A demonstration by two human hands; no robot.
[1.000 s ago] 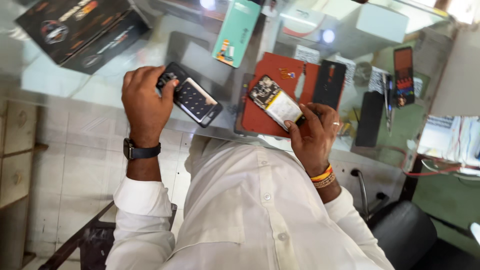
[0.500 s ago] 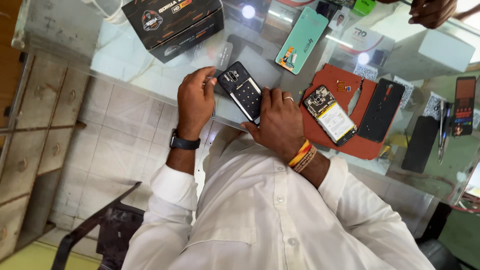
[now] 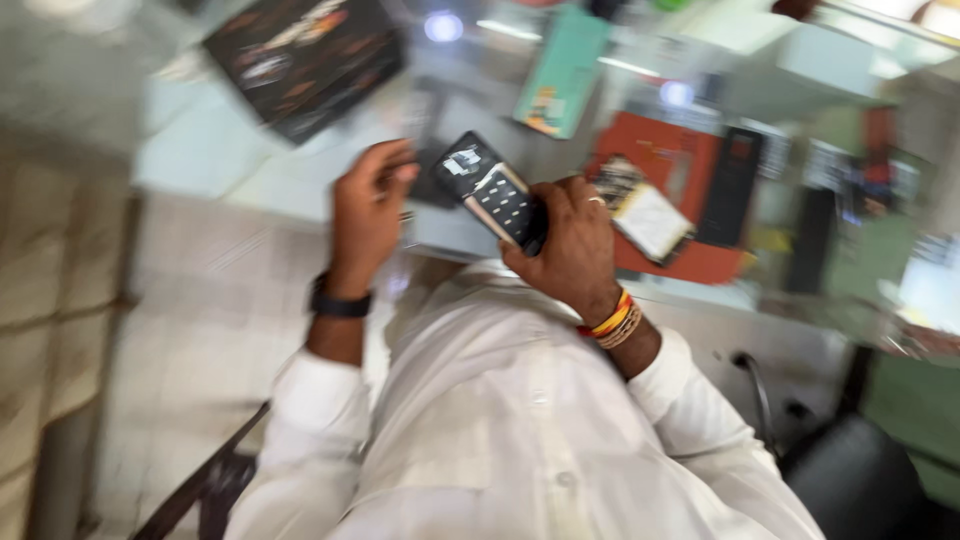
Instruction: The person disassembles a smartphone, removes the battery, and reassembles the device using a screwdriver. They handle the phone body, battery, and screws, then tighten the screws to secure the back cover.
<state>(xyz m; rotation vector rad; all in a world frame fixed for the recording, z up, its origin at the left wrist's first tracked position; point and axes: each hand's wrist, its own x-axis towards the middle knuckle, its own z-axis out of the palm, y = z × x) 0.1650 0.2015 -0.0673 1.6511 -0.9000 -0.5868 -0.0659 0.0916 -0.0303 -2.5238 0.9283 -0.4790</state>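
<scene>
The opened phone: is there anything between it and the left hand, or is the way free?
Nothing visible stands between them. The right hand holds the opened phone above the glass table, and the left hand is just beside it across a bare gap. Blur hides whether the left fingers pinch something.

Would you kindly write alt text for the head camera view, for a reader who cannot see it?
Blurred view down on a person in a white shirt whose right hand holds an opened phone over a glass counter, while the left hand is raised beside it. An orange mat with a loose phone part, a black box and a teal case lie on the counter.
</scene>
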